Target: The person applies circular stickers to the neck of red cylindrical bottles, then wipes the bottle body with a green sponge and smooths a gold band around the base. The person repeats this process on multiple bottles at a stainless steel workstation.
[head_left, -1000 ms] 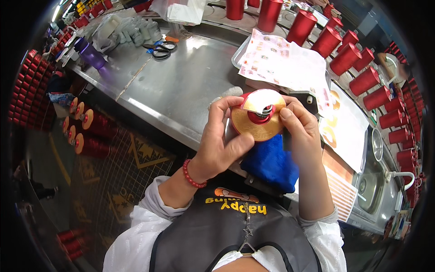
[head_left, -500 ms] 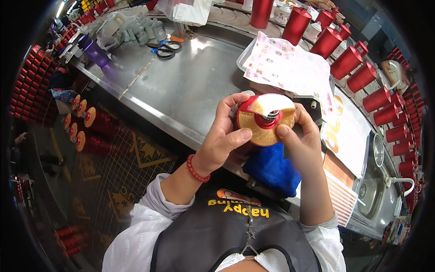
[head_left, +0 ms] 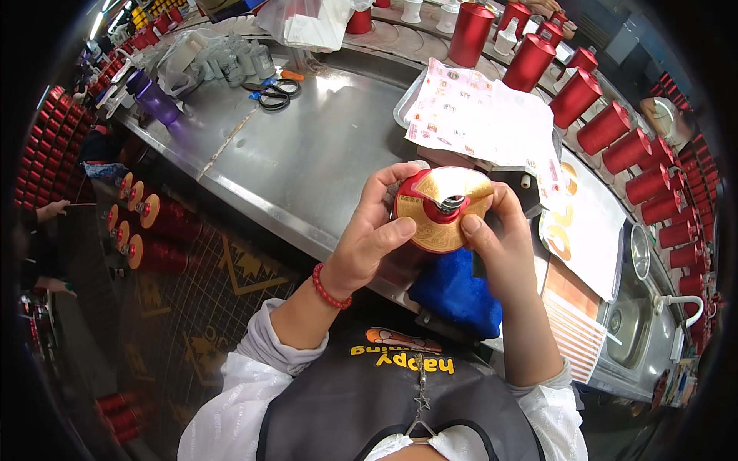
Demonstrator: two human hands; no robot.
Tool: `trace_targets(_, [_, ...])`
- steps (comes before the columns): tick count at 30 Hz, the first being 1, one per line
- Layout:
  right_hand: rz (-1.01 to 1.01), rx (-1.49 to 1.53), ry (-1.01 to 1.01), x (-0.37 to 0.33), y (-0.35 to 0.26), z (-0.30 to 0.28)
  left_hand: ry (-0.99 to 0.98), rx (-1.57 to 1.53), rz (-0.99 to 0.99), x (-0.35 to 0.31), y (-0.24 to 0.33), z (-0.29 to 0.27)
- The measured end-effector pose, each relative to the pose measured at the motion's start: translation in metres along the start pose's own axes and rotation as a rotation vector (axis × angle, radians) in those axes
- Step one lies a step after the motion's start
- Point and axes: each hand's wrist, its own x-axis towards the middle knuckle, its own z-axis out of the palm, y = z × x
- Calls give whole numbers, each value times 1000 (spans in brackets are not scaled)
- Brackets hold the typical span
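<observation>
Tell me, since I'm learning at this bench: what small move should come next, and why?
Probably let the right hand press the gold ring label flat: its edge looks lifted there, and the left hand steadies the red container.

A factory workshop, by the look of it: matching red bottles [head_left: 576, 100] line a long segmented track [head_left: 393, 32], more stand in a tall stack [head_left: 48, 154], and the bare metal surface [head_left: 323, 146] carries scissors [head_left: 278, 91] near a steel sink [head_left: 632, 332].
</observation>
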Motion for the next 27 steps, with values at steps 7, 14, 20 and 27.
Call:
trace_targets(7, [-7, -2, -10, 4, -1, 0, 9, 2, -1, 3, -1, 0])
trace_targets(14, [-5, 9, -27, 7, -2, -2, 11, 31, 12, 5, -3, 0])
trace_targets(20, [81, 156, -29, 6, -2, -4, 17, 34, 24, 6, -5, 1])
trace_targets(27, [-13, -89, -31, 6, 2, -6, 16, 29, 13, 6, -3, 2])
